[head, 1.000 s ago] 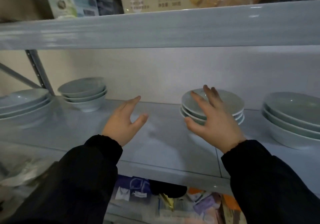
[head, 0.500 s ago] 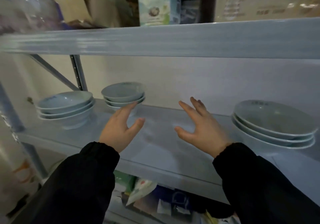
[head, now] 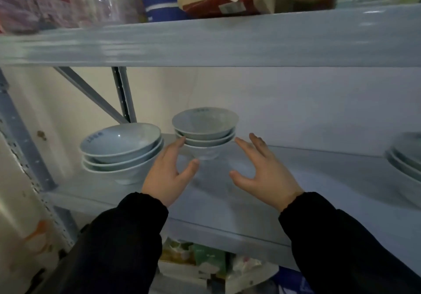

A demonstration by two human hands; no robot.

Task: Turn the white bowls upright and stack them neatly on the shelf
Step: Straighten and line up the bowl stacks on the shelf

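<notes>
Grey shelf (head: 319, 180): bowl stack (head: 205, 132) upright between left hand (head: 168, 175) and right hand (head: 266, 173), both spread, empty.

I see both hands open over the shelf (head: 296, 193), fingers spread, flanking the middle stack (head: 205, 129) of three upright bowls. My left hand (head: 168, 175) has its forefinger tip right at the stack's left rim; I cannot tell whether it touches. My right hand (head: 264, 173) is just beside the right rim, apart. A left stack (head: 120, 148) of three wider bowls stands near; a right stack (head: 405, 157) sits well apart at the frame's edge.
</notes>
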